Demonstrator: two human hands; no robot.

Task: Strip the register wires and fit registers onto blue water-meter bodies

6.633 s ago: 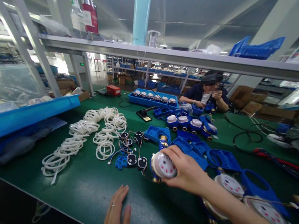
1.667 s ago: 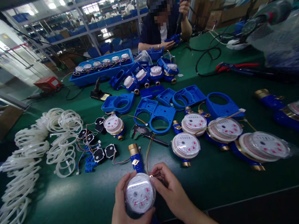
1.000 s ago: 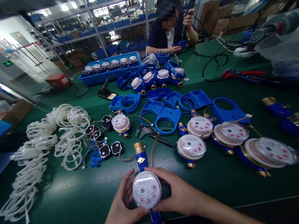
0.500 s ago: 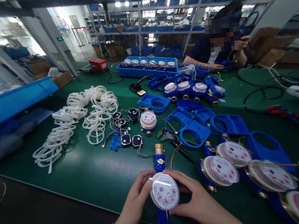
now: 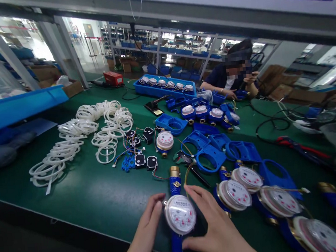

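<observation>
The long green-covered desk (image 5: 97, 196) is carrying everything here, and the places below are given from the water meter that the person is holding at its near edge.

Far beyond that meter, across the desk, another person in a dark top (image 5: 226, 81) is sitting and working with their own hands. A long blue plastic tray of finished meters (image 5: 164, 87) is lying well behind the held meter and a little to the left. To the far left of it, a big heap of white plastic rings (image 5: 77, 138) is spreading over the desk. Behind it and to the right, several flat blue plastic covers with round openings (image 5: 215, 153) are lying together. Just to the right of it, a row of round white-faced meters on blue bodies (image 5: 251, 191) is lying, near but apart. Behind it to the left, small black sensor pieces with coloured wires (image 5: 142, 156) are lying.

The blue-bodied water meter with brass ends and a round white dial under clear glass (image 5: 180, 214) is lying lengthwise at the desk edge. The left hand (image 5: 148, 231) and the right hand (image 5: 216, 228) are cupping the dial from both sides, fingers loosely curved and touching its rim, not clenched.

I judge this meter heavy and stiff, being metal; the glass face is probably smooth and breakable. It is better to take hold around the dial housing or the blue body, not by the thin wires (image 5: 187, 173) behind it.
</observation>
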